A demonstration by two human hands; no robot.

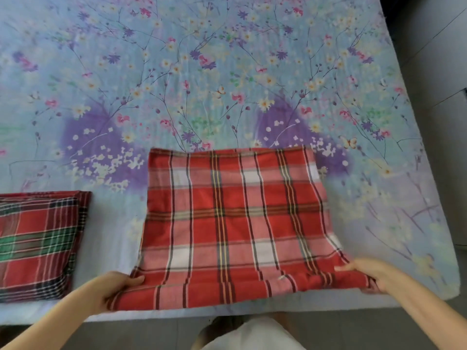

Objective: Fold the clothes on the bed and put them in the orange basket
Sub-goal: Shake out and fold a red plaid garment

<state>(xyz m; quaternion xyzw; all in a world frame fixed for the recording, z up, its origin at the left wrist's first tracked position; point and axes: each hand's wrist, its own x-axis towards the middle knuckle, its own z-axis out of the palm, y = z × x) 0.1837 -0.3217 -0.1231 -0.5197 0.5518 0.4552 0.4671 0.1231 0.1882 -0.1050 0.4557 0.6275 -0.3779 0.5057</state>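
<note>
Cloth [232, 223] in a red and white check lies flat in the lower middle of the head view, folded into a rough square on the bed [227, 72], whose sheet is pale blue with flowers and purple patches. The left hand [113, 286] comes in from the lower left of the frame and grips the cloth's near left corner, thumb on top and fingers curled under the edge. The right hand [371, 274] comes in from the lower right and holds the near right corner, where the fabric bunches up a little under the fingers. A second folded cloth [38, 243], checked in darker red with green and black lines, sits at the left edge of the frame, apart from the first one. Grey floor [429, 46] shows past the bed at the right side and along the bottom. No basket is in view.
</note>
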